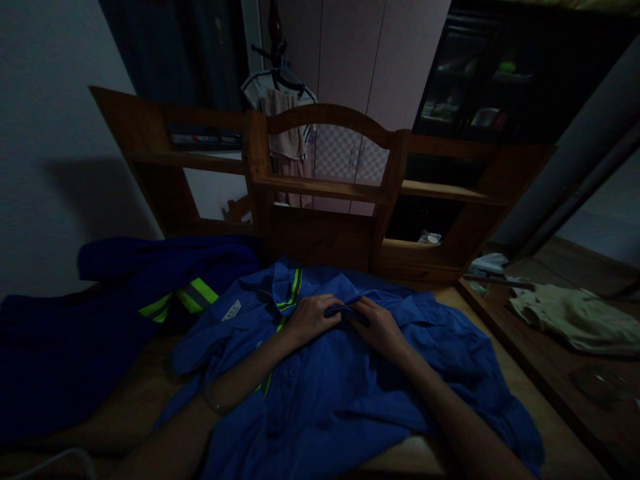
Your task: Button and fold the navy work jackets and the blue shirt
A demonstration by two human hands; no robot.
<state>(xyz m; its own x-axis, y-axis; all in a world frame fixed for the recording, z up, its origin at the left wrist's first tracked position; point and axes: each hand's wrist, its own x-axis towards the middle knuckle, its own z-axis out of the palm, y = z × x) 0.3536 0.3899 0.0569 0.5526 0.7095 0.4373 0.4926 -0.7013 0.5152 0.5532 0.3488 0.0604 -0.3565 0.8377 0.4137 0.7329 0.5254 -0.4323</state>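
A blue work shirt (325, 393) with neon-yellow trim lies spread on the wooden bed surface in front of me. My left hand (313, 317) and my right hand (379, 325) rest on its upper chest, just below the collar. Both hands are closed, pinching a fold of the blue fabric between them. A thin bracelet shows on my left wrist.
A second dark blue garment (150, 280) with reflective yellow-grey stripes lies heaped at the left. A wooden headboard with shelves (320, 193) stands behind. A beige garment (575, 313) lies on the floor at the right. Clothes hang on a rack behind the headboard.
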